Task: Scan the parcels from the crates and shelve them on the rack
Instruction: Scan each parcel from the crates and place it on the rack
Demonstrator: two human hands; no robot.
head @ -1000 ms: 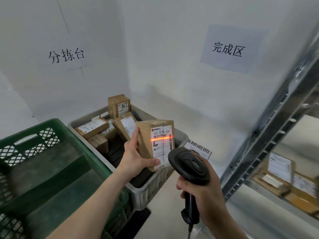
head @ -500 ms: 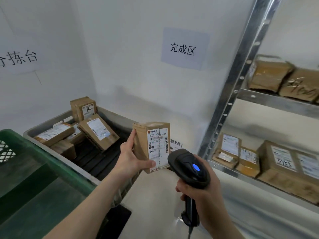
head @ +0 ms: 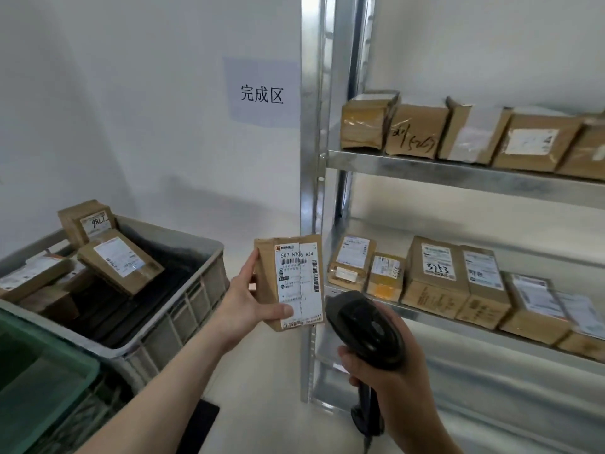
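My left hand (head: 247, 298) grips a small brown parcel (head: 289, 280) upright, its white label facing me, just left of the rack's front post. My right hand (head: 391, 365) grips the handle of a black barcode scanner (head: 363, 327) right below and to the right of the parcel. No scan line shows on the label. The metal rack (head: 458, 173) fills the right side, with rows of brown parcels on its upper shelf (head: 415, 131) and its middle shelf (head: 435, 273). A grey crate (head: 196, 290) at the left holds several more parcels (head: 119, 262).
A green crate (head: 42, 381) sits at the lower left, beside the grey one. A paper sign with black characters (head: 262, 93) hangs on the white wall behind. The rack's upright post (head: 314, 158) stands between the crates and the shelves. Pale floor shows below.
My view has swung right from the crates to the rack. The red scan line on the label went out, then the scanner's blue light. Both hands moved with the parcel toward the rack.
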